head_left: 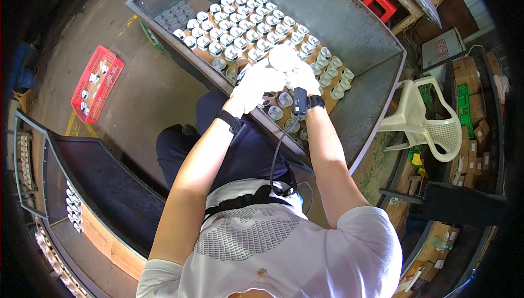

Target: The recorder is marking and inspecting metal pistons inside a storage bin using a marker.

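My left hand (254, 84), in a white glove, is curled close beside my right; glare hides what its fingers hold, if anything. A round, washed-out white piece (283, 58) shows at the fingertips of my right hand (303, 78), also gloved and closed around it. Below both hands stand rows of short, round metal parts (239, 43) with pale tops and dark bands. They rest on brown board inside a large grey metal bin (355, 30). A few loose parts (285, 99) sit near the bin's front edge, partly covered by my hands.
A red crate (98, 85) with several similar parts is on the floor at left. A dark bench (109, 172) with a cardboard sheet stands at lower left. To the right are a white plastic chair (420, 115), a red stool (380, 6) and shelved boxes (468, 74). A cable (277, 153) hangs from my right wrist.
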Demonstrator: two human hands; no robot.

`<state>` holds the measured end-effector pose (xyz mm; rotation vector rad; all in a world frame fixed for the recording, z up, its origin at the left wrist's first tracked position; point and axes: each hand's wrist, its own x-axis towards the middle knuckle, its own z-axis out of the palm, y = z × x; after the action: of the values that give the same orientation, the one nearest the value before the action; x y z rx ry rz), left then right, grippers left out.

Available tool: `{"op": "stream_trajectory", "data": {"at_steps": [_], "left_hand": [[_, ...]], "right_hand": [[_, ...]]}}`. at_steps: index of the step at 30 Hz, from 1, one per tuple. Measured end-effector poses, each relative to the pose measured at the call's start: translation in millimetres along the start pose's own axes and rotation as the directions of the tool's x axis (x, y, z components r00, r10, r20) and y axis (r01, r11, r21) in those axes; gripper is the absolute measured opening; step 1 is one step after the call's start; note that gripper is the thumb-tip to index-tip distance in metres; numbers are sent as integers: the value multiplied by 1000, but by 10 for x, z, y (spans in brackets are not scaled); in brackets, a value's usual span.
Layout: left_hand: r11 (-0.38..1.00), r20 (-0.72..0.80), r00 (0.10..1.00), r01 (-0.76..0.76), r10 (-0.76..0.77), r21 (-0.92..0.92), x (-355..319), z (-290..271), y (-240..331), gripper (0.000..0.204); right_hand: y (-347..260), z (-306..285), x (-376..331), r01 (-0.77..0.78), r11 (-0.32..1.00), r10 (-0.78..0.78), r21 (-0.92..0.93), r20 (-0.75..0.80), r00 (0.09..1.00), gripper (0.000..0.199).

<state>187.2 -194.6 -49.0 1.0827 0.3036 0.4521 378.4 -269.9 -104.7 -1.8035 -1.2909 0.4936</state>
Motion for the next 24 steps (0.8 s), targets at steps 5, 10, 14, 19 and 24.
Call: {"op": "stream_trajectory", "data": {"at_steps": [5,10,14,19,24], "left_hand": [[999,-8,1000,-14,14,33,-13,-27,-12,40],[1000,-9,1000,-17,17,13,15,-37,-55,39],[1000,-14,1000,-22,22,-2,2,4,-24,39],[1000,-21,1000,-6,6,22,-30,26,47,38],[1000,-17,1000,-3,3,-13,-14,27,25,40]], "right_hand": [[-159,19,2,-85,996,86,26,-29,996,36],[-162,19,-19,-154,975,156,163,-1,988,37],[-275,-19,-44,-197,951,198,240,19,980,38],[-344,-6,-53,-188,960,193,208,-6,981,36],[-132,15,-15,-193,944,192,269,29,981,33]]}}
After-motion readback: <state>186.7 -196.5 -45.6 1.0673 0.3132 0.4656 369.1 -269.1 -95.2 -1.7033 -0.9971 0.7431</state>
